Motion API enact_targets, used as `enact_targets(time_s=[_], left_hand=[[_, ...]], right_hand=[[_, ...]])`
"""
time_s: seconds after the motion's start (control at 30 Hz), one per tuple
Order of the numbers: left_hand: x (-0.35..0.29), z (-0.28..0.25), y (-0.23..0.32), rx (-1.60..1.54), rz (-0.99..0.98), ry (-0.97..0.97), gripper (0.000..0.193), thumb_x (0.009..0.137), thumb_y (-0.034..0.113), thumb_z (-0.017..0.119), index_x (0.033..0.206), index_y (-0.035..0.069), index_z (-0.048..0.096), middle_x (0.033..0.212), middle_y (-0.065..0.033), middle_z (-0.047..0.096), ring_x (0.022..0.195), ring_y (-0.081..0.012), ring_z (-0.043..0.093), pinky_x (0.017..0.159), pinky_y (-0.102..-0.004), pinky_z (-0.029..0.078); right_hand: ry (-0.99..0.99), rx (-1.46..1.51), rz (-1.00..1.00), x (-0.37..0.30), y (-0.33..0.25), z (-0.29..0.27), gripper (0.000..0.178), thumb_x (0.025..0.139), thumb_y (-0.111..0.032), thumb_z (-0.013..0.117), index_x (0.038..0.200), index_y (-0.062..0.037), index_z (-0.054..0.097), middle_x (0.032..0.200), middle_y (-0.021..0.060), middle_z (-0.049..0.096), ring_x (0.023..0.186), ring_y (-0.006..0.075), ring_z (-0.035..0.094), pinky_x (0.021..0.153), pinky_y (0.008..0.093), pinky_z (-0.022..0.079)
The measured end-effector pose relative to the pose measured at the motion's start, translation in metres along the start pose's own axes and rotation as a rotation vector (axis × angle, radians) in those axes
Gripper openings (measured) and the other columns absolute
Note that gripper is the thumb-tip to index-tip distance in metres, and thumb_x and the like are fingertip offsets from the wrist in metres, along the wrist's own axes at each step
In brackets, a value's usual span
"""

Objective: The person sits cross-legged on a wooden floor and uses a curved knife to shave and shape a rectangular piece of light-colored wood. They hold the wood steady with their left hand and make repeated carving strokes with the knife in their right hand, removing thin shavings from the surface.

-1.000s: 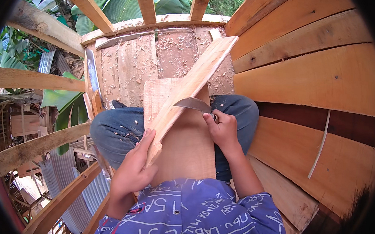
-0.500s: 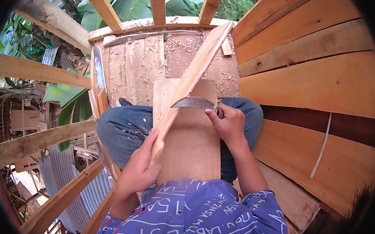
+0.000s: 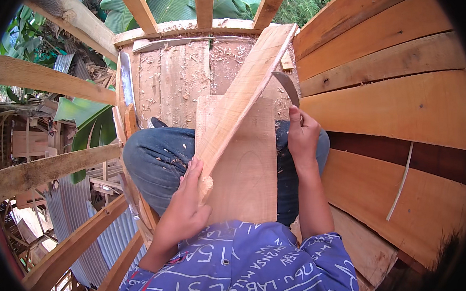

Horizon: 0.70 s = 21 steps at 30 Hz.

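A long, narrow wooden plank (image 3: 241, 92) leans away from me, its near end at my lap and its far end close to the back edge of the floor. My left hand (image 3: 190, 196) grips that near end, where the wood looks rough and chipped. In my right hand (image 3: 304, 131) is a knife with a curved blade (image 3: 286, 87), its handle wrapped by my fingers. The blade stands to the right of the plank, apart from it, with the tip pointing up and left. Under the plank, a wide flat board (image 3: 247, 173) lies across my lap between my knees.
Wood shavings lie over the plank floor (image 3: 175, 83). A long metal blade (image 3: 125, 80) rests at the left edge, and another long thin blade (image 3: 191, 41) lies at the back. Wooden rails (image 3: 44, 176) fence the left side; a board wall (image 3: 385, 107) rises on the right.
My right hand has moved right and away from me, lifting the curved knife off the plank. The plank has turned slightly, showing more of its broad face; my left hand keeps its hold.
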<state>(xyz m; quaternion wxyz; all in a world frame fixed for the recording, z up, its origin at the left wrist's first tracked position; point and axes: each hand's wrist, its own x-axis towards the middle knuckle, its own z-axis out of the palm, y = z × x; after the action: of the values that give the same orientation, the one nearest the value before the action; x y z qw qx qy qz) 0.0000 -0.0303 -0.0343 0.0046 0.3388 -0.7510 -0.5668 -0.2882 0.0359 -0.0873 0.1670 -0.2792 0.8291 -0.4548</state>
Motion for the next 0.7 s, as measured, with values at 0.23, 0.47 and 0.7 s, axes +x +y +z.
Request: enact_targets(time_s=[0.23,0.47,0.7], left_hand=[[0.002,-0.001,-0.002,-0.041,0.008,-0.004,0.081,0.074,0.006,0.051,0.146,-0.010,0.019,0.151,-0.0362,0.023,0.145,-0.0444,0.017,0.119,-0.0450,0.014],[0.001,0.010,-0.001,-0.001,0.002,0.017,0.081,0.075,0.008,0.052,0.146,-0.010,0.018,0.152,-0.0364,0.019,0.147,-0.0447,0.012,0.118,-0.0502,0.010],[0.002,0.020,0.007,0.102,-0.048,0.015,0.086,0.073,0.006,0.050,0.149,-0.008,0.014,0.155,-0.0329,0.015,0.148,-0.0420,0.008,0.119,-0.0495,0.005]], right_hand=[[-0.198,-0.406,-0.268,-0.019,-0.001,-0.002,0.055,0.081,-0.052,0.071,0.060,-0.0044,0.055,0.052,0.0125,0.053,0.048,0.0311,0.058,0.047,0.0387,0.043],[-0.227,-0.329,-0.376,-0.045,0.010,0.010,0.051,0.082,-0.047,0.072,0.061,-0.0036,0.055,0.051,0.0129,0.052,0.049,0.0317,0.057,0.046,0.0391,0.042],[-0.260,-0.364,-0.567,-0.044,0.010,0.000,0.052,0.085,-0.044,0.071,0.061,-0.0014,0.054,0.051,0.0133,0.052,0.047,0.0292,0.056,0.046,0.0389,0.042]])
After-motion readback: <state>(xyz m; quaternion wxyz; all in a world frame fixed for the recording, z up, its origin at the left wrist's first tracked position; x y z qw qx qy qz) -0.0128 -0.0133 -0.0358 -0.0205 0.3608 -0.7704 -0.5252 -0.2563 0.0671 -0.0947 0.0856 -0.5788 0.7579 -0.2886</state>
